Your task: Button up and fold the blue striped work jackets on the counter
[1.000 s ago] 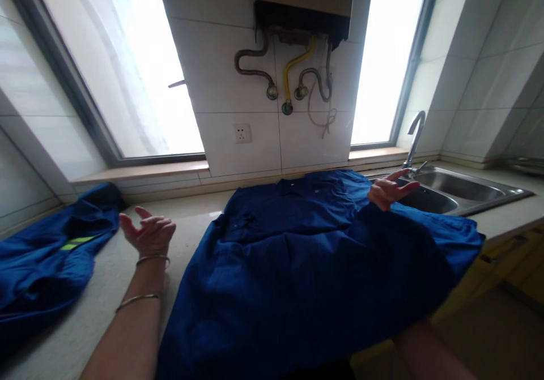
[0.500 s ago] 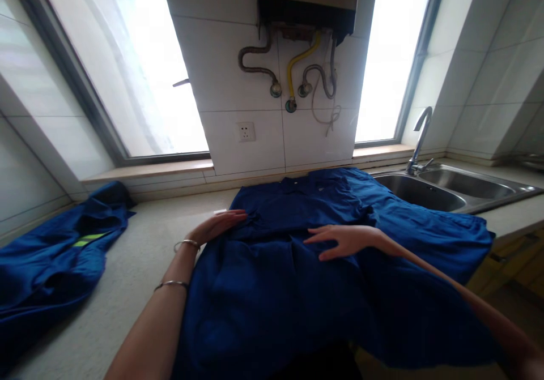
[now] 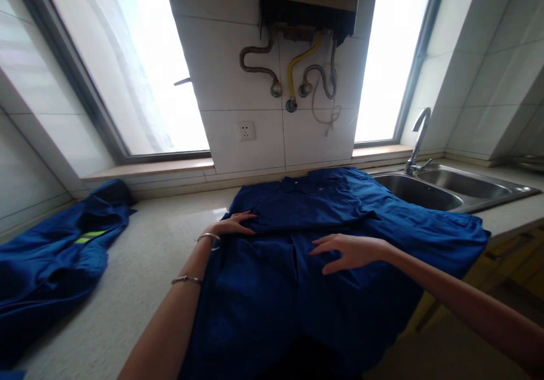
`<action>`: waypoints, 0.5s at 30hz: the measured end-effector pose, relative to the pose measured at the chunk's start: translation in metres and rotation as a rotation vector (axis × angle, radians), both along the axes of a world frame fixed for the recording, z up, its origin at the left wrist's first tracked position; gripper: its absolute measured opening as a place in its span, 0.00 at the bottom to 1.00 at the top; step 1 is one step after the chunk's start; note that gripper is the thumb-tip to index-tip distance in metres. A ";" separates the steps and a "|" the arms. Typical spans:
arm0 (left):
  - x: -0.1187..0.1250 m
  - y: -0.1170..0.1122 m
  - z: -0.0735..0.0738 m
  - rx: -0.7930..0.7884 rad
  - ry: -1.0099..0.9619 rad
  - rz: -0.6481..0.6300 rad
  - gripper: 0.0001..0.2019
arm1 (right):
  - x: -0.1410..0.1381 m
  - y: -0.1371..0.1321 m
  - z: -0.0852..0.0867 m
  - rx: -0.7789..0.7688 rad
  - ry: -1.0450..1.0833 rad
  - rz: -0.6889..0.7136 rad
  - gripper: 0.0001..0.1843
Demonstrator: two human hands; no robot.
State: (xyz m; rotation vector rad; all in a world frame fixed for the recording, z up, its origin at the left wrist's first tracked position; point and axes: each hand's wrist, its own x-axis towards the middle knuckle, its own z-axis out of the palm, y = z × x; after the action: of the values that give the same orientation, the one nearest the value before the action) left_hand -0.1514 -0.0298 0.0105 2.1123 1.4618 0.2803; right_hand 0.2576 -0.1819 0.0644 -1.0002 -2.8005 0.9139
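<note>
A dark blue work jacket [image 3: 259, 289] lies spread over the counter, its collar toward the wall and its lower part hanging past the front edge. One sleeve side reaches right, up to the sink. My left hand [image 3: 236, 224], with two bangles on the wrist and forearm, lies open on the jacket's left side. My right hand [image 3: 351, 251] is over the middle of the cloth with its fingers spread; whether it touches the fabric I cannot tell. Neither hand grips anything.
Another blue garment [image 3: 55, 255] with a yellow-green strip lies crumpled on the counter [image 3: 144, 244] at left. A double steel sink [image 3: 467, 190] with a tap [image 3: 419, 142] is at right. Above hangs a water heater [image 3: 308, 6] with pipes.
My left hand has slid right across the jacket. My right hand has shifted slightly toward me and right. The cloth by the right forearm has dropped and lies flatter, with the forearm now uncovered.
</note>
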 end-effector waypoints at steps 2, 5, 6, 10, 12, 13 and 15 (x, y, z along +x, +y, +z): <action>0.003 0.008 -0.011 0.098 0.104 0.026 0.39 | -0.010 0.007 -0.010 0.016 -0.053 -0.086 0.44; 0.006 0.016 -0.027 0.288 0.141 0.090 0.32 | -0.015 0.025 -0.028 0.031 -0.125 -0.130 0.46; 0.006 0.018 -0.031 0.355 0.154 0.114 0.30 | -0.014 0.033 -0.033 0.049 -0.124 -0.128 0.44; 0.009 0.021 -0.040 0.516 0.232 0.172 0.25 | -0.007 0.074 -0.046 0.108 -0.094 -0.119 0.39; 0.010 0.024 -0.041 0.539 0.257 0.202 0.24 | -0.004 0.095 -0.049 0.120 -0.059 -0.114 0.39; 0.010 0.026 -0.041 0.544 0.262 0.218 0.23 | -0.003 0.105 -0.050 0.123 -0.037 -0.109 0.38; 0.010 0.031 -0.041 0.548 0.278 0.251 0.23 | -0.002 0.122 -0.052 0.127 0.010 -0.098 0.38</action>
State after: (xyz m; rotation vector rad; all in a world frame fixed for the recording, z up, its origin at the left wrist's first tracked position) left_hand -0.1416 0.0011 -0.0309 2.4611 1.9977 0.5526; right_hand 0.2551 -0.0595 0.0121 -1.1000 -2.7329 0.7180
